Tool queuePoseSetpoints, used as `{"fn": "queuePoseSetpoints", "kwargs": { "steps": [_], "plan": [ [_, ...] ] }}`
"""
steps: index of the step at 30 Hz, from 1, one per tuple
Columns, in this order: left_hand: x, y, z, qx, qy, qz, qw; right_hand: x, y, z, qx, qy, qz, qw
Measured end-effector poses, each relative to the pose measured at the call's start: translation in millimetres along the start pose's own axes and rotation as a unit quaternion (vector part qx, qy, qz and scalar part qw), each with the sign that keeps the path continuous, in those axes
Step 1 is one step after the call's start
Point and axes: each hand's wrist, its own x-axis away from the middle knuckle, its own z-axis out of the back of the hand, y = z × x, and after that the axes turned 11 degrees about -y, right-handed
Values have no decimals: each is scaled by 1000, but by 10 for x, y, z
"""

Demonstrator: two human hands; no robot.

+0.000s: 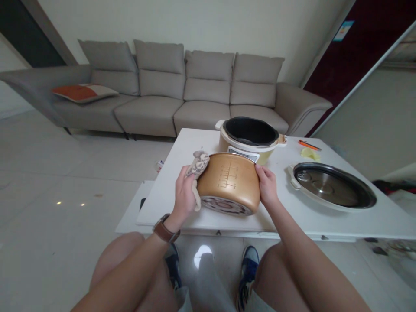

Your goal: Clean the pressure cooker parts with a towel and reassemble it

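Note:
Tilted between my two hands is a gold inner pot (229, 182) with level marks on its side and a stained underside facing me. My left hand (184, 190) presses a patterned cloth (199, 164) to the pot's left side, its fingers closed around the cloth. At the pot's right rim, my right hand (267, 184) grips the edge with curled fingers. Just behind the pot stands the cooker body (224, 141), white and pale yellow, its dark cavity open at the top. The cooker lid (331, 186) lies inner side up at the right.
An orange utility knife (308, 145) and a crumpled yellowish scrap (310, 154) lie near the far right of the white table (169, 190). A grey sofa (208, 91) with an orange and white cushion (82, 92) stands behind. My knees are close to the table's front edge.

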Motion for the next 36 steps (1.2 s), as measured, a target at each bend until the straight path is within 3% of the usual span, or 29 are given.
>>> {"fn": "queuePoseSetpoints", "kwargs": {
  "steps": [4, 10, 18, 24, 30, 36],
  "plan": [
    [37, 59, -25, 3, -48, -19, 999, -2, -5, -5, 8, 1, 6, 1000],
    [-48, -108, -32, 20, 17, 29, 999, -5, 13, -3, 17, -7, 6, 1000],
    [-78, -355, -31, 143, 68, 138, 978, -25, 54, 15, 0, -5, 9, 1000],
    [-31, -159, 7, 57, 72, 70, 993, -7, 24, 5, 14, -7, 8, 1000],
    [48, 78, -21, -6, -24, -23, 999, 2, 2, -8, 18, -4, 10, 1000],
    [-39, -77, -8, 22, 30, 42, 998, 1, 23, -21, 28, -9, 18, 999]
  ]
}}
